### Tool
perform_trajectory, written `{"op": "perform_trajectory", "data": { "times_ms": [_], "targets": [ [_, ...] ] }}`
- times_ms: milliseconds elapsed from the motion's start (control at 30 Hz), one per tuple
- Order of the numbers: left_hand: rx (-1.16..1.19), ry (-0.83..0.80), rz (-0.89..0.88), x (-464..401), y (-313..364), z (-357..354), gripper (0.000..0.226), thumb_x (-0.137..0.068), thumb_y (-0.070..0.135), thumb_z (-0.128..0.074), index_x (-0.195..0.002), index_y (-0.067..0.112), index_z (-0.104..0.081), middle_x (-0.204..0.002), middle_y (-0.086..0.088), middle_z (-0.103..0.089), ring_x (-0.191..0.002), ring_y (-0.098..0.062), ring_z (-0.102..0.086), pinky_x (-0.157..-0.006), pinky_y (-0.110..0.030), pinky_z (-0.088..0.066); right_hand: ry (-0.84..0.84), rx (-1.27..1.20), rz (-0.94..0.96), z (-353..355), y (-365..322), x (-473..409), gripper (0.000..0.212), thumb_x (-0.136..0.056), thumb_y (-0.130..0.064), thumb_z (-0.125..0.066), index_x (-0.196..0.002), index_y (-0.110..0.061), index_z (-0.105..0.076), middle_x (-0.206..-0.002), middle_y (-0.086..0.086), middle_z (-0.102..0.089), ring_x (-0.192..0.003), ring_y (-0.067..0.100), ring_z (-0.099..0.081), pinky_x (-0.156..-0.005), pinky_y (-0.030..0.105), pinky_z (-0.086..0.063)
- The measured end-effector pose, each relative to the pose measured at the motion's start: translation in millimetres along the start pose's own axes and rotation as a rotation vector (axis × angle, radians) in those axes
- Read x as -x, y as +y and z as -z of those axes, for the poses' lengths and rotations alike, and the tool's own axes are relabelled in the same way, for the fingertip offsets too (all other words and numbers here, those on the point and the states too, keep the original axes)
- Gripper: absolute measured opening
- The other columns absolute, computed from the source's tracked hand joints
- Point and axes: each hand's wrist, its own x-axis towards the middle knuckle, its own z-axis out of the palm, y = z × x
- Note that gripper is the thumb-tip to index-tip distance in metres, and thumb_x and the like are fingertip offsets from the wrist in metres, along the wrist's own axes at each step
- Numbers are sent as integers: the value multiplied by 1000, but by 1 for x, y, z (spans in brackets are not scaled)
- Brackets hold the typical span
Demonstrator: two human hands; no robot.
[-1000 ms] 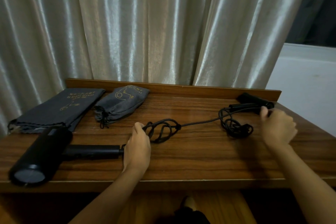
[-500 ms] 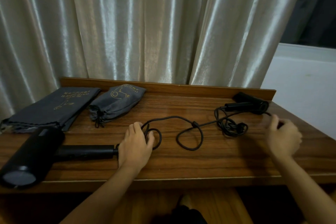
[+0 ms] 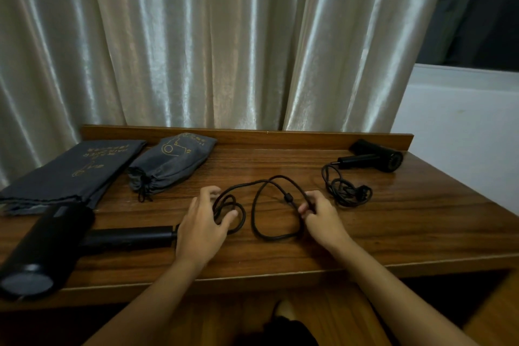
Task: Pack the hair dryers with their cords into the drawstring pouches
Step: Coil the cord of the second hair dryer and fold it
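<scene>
L hand (image 3: 203, 223) holds coiled cord (image 3: 276, 206) of the black hair dryer (image 3: 45, 244) at 9 o'clock; R hand (image 3: 323, 215) pinches its loop. Two pouches (image 3: 171, 164) lie at 11 o'clock on table (image 3: 421, 222).

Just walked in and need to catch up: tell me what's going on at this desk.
A person is gathering the cord of the near hair dryer on the wooden desk. The left hand holds coiled loops; the right hand pinches the cord further along. A second hair dryer lies far right, unpacked. One drawstring pouch looks filled, another lies flat.
</scene>
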Motion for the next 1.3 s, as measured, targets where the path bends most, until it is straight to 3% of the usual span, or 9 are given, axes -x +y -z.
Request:
{"op": "perform_trajectory", "data": {
  "times_ms": [100, 233, 400, 533, 667, 867, 1000, 1200, 1300],
  "targets": [
    [25, -11, 17, 0, 0, 0, 74, -73, 43, -81, -128, 32, -34, -113, 18, -43, -104, 2, -42, -80, -25, -43, 14, 8, 56, -15, -15, -6, 23, -89, 0, -49, -98, -21, -55, -104, -3, -55, -94, 13, -53, -72, 25, -41],
    [16, 16, -10, 1, 1, 0, 74, -68, 40, -85, -126, 26, -41, -112, 16, -38, -100, 2, -43, -81, -24, -44, 47, 297, 218, -39, -31, -17, 18, -90, -20, -64, -92, -21, -46, -111, -3, -39, -107, 15, -43, -98, 34, -41],
    [1, -27, -43, 2, 6, 2, 59, -69, 42, -84, -111, 25, -46, -108, 12, -40, -95, -8, -53, -77, -32, -53, -40, 112, 271, -51, -46, -22, 29, -88, -28, -72, -90, -22, -43, -91, -4, -61, -81, 14, -60, -70, 32, -50],
    [-303, 50, -51, 4, 7, 0, 74, -76, 65, -65, -133, 22, -42, -120, 5, -52, -112, -16, -54, -96, -36, -43, 59, -78, 291, -42, -51, -26, 9, -98, -23, -57, -101, -23, -49, -87, -2, -63, -79, 14, -63, -74, 37, -55],
    [-500, 80, -3, 6, 7, -2, 78, -82, 77, -41, -130, 16, -50, -114, 2, -64, -108, -18, -57, -92, -38, -41, 114, -257, 200, -17, -54, -33, 9, -101, -20, -50, -106, -26, -55, -91, 0, -63, -84, 14, -62, -69, 24, -46],
    [-435, -63, -153, 8, 9, -4, 61, -86, 54, -37, -133, 19, -52, -120, 7, -62, -112, -12, -51, -99, -34, -34, 149, -305, 168, 11, -53, -43, 23, -103, -16, -47, -121, -27, -56, -83, 1, -58, -73, 12, -56, -65, 28, -46],
    [-537, -81, -129, 9, 11, 0, 50, -93, 33, -41, -139, 15, -48, -125, 4, -62, -116, -14, -50, -106, -35, -29, 121, -402, 95, 10, -57, -47, 27, -101, -8, -47, -102, -23, -69, -82, -3, -59, -69, 9, -51, -61, 22, -39],
    [-713, -22, -2, 12, 18, 8, 35, -91, 43, -41, -98, 25, -70, -100, 6, -67, -104, -17, -51, -99, -42, -28, -37, -595, 45, 22, -58, -48, 31, -96, -29, -55, -102, -7, -76, -61, -4, -35, -54, 10, -31, -53, 27, -25],
    [-633, -17, 30, 9, 12, 5, 29, -92, 42, -42, -98, 31, -68, -102, 12, -63, -105, -13, -47, -96, -38, -28, -11, -518, 112, 27, -63, -42, 30, -95, -40, -61, -94, -15, -78, -61, -4, -38, -54, 11, -32, -54, 27, -26]
  ]
}}
